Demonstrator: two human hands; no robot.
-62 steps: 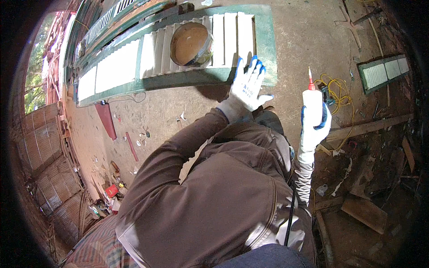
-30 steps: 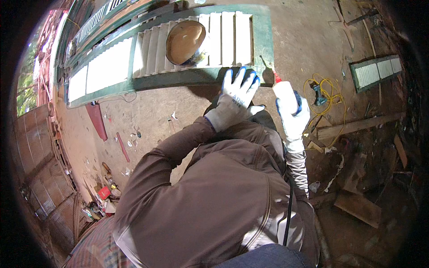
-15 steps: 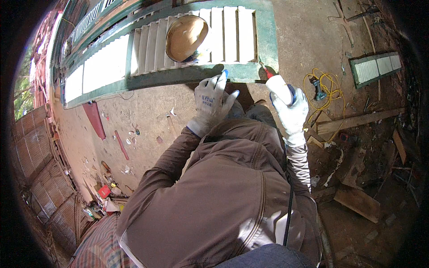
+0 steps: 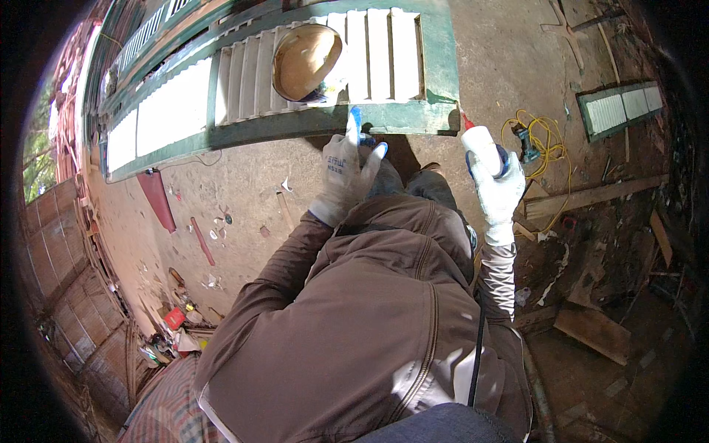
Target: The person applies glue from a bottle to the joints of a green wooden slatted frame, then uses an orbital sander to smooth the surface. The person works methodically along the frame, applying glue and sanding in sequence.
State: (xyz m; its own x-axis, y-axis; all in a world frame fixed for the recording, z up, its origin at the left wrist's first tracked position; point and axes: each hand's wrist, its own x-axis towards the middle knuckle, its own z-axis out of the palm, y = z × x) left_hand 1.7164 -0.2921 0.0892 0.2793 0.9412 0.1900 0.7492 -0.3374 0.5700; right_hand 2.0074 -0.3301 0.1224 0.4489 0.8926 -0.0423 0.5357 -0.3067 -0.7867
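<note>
Sun falls so hard I squint: between ten and one o'clock the white slats [image 4: 380,55] of the long green-framed panel [image 4: 255,81] are nearly bleached blank, and toward two the white plastic bottle with a red nozzle [image 4: 481,150] and the right hand in its white knit glove [image 4: 496,196] glare too. A hazy glow edges the leafy opening [image 4: 40,144] near half past nine. A dark shadow crosses the dusty brown floor [image 4: 251,181] at one; sun patches fleck the brown zipped jacket [image 4: 332,310] at five. Four o'clock is murky. Straight edges bow toward the softer, blackened rim.
</note>
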